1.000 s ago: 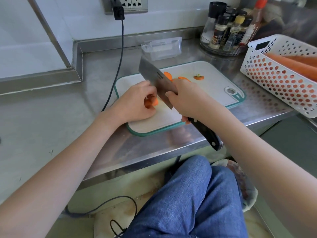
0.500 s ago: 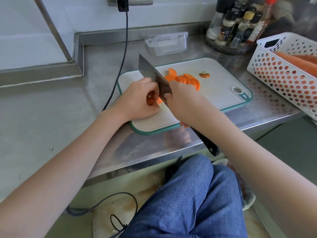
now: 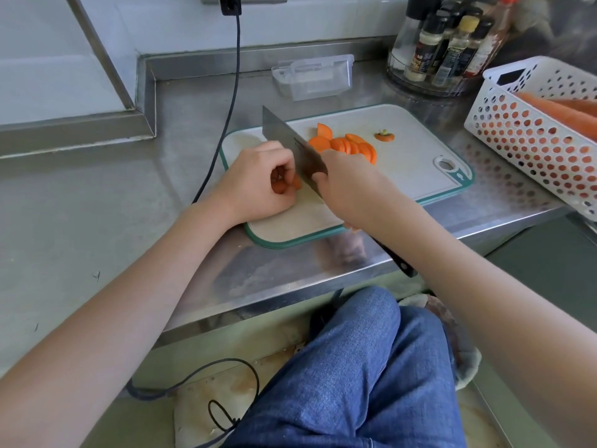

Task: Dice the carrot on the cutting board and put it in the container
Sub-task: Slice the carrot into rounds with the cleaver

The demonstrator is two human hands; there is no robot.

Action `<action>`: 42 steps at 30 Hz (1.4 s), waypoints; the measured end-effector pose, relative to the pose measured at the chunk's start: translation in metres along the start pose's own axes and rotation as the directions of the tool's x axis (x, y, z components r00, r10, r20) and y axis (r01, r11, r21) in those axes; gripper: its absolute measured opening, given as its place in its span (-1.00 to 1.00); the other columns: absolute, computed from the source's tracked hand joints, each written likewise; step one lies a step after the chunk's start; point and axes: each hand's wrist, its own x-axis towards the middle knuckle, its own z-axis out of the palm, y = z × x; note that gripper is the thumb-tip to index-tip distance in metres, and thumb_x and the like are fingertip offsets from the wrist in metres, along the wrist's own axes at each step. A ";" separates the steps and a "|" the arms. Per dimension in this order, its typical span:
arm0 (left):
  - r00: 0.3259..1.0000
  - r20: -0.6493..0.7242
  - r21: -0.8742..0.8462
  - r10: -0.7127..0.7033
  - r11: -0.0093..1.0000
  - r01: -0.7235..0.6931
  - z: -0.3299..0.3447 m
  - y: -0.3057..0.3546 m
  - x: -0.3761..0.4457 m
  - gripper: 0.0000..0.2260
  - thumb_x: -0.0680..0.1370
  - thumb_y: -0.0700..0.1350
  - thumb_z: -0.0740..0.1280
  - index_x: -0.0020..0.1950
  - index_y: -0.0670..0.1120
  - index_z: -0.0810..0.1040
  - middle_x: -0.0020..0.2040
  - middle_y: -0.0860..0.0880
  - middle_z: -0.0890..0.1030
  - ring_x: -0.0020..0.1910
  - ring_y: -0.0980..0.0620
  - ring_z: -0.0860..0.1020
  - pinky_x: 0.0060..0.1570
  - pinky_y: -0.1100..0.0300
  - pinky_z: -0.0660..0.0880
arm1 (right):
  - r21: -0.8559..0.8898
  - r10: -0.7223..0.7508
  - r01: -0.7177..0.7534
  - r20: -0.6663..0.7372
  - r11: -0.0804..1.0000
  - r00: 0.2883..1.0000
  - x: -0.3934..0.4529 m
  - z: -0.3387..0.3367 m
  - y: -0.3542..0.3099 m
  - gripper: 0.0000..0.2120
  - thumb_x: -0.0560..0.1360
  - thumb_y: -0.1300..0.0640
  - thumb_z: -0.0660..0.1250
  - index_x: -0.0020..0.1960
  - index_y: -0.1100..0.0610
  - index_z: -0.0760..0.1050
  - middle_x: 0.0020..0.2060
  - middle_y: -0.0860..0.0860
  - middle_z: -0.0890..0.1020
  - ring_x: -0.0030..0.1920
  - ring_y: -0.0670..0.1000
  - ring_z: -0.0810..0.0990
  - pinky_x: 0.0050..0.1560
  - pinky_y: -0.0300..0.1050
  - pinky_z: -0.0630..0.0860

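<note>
Gripping a cleaver (image 3: 292,147) by its black handle, the right hand (image 3: 350,185) sets the blade on the cutting board (image 3: 403,150). At the blade's nine o'clock, the left hand (image 3: 258,182) curls its fingers round a carrot stub (image 3: 280,186), mostly hidden. Cut carrot slices (image 3: 349,144) lie fanned at the blade's three o'clock. Farther off, at twelve o'clock, sits a clear container (image 3: 315,77), seemingly lidded.

Sitting at twelve o'clock is one clear container (image 3: 312,76); at two, one white basket (image 3: 529,137) holding perhaps two carrots (image 3: 562,116); one cleaver (image 3: 292,147) is cutting.
</note>
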 end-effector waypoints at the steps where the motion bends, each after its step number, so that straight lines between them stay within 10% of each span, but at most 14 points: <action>1: 1.000 -0.013 -0.012 0.001 1.000 -0.002 0.000 0.000 -0.001 -0.88 0.26 -0.28 0.38 -0.34 -0.14 0.45 -0.30 0.00 0.45 -0.33 0.10 0.39 -0.30 0.46 0.28 | -0.005 -0.010 0.010 -0.015 1.000 1.000 -0.001 -0.001 0.003 -0.74 0.64 0.11 0.12 0.25 0.22 0.36 0.00 0.17 0.50 0.02 0.22 0.57 -0.30 -0.09 0.39; 10: 0.999 0.010 -0.037 0.033 0.999 -0.033 0.005 0.004 0.005 -0.91 0.29 -0.27 0.36 -0.29 -0.15 0.47 -0.28 0.02 0.48 -0.30 0.11 0.41 -0.25 0.41 0.35 | 0.061 -0.029 0.034 -0.085 0.998 0.996 -0.012 -0.017 0.012 -0.92 0.64 0.13 0.09 -0.01 0.13 0.26 -0.27 -0.02 0.34 -0.15 0.08 0.40 -0.42 -0.27 0.24; 18: 0.998 0.046 0.020 0.041 0.999 -0.042 0.005 0.004 0.006 -0.91 0.27 -0.16 0.25 -0.26 -0.13 0.46 -0.24 -0.06 0.49 -0.25 0.02 0.43 -0.23 0.19 0.39 | 0.013 -0.039 0.041 -0.092 0.999 0.995 -0.014 -0.011 0.001 -0.76 0.63 0.13 0.11 0.21 0.23 0.38 0.09 0.11 0.43 0.16 0.19 0.51 -0.16 -0.08 0.38; 25: 0.999 0.032 -0.005 0.037 0.999 -0.037 0.004 0.006 0.007 -0.96 0.29 -0.24 0.29 -0.28 -0.15 0.48 -0.28 -0.09 0.48 -0.28 0.00 0.43 -0.27 0.24 0.37 | -0.002 0.017 -0.017 -0.086 1.000 0.996 -0.014 0.001 -0.001 -0.88 0.61 0.17 0.13 0.12 0.16 0.35 -0.26 -0.02 0.32 -0.16 0.17 0.46 -0.25 -0.07 0.31; 42: 0.999 0.010 -0.087 0.033 0.996 -0.032 0.002 0.004 0.005 -0.93 0.31 -0.12 0.27 -0.29 -0.11 0.49 -0.30 0.03 0.46 -0.30 0.09 0.41 -0.27 0.39 0.32 | -0.085 0.065 -0.069 -0.045 0.994 0.997 0.003 0.007 -0.009 -0.73 0.64 0.17 0.11 0.30 0.21 0.35 0.16 0.15 0.49 0.14 0.17 0.52 -0.14 -0.10 0.30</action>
